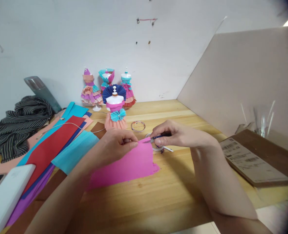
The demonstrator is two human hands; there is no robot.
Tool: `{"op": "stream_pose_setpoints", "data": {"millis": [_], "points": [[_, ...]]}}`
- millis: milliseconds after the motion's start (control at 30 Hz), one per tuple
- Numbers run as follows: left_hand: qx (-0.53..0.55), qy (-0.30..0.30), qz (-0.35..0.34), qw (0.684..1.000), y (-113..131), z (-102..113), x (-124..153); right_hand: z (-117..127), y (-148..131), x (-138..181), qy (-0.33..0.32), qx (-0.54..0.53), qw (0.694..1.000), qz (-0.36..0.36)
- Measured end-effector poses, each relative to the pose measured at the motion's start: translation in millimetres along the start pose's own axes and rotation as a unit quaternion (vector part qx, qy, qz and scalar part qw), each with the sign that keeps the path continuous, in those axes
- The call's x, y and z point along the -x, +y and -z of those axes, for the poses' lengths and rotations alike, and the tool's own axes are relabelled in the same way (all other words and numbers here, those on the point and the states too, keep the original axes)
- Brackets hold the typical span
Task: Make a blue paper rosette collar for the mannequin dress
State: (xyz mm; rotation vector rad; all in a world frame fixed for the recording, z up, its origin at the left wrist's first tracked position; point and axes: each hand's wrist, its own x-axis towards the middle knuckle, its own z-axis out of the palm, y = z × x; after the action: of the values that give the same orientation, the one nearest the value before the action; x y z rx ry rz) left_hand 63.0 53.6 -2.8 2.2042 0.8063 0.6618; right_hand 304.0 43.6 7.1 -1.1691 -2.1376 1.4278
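A sheet of pink crepe paper [131, 165] lies over the wooden table in front of me, its upper edge raised. My left hand [114, 143] pinches that edge between thumb and fingertips. Closed around the dark handles of small scissors [148, 141], my right hand [169, 134] is just to the right. The scissor blades point left and meet the paper's top edge close to my left fingertips. Right behind the paper stands a miniature dress form [115, 107] in a pink and peach paper dress with a blue rosette.
Several more dressed forms, one in peach and purple [91, 89], stand by the wall. Leftward lie coloured paper strips, including a red one [57, 146], a white phone-like slab [10, 195] and striped cloth [24, 120]. A bracelet [138, 126] lies behind my hands; a cardboard box [258, 159] is at right.
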Motion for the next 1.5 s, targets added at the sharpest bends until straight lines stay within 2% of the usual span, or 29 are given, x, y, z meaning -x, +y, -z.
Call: {"op": "stream_pose_setpoints", "data": {"millis": [1500], "points": [[-0.004,-0.022,0.007,1.000,0.2,-1.8,-1.3,2.7,3.5,-0.3,0.007,0.004,1.000,-0.006]]}}
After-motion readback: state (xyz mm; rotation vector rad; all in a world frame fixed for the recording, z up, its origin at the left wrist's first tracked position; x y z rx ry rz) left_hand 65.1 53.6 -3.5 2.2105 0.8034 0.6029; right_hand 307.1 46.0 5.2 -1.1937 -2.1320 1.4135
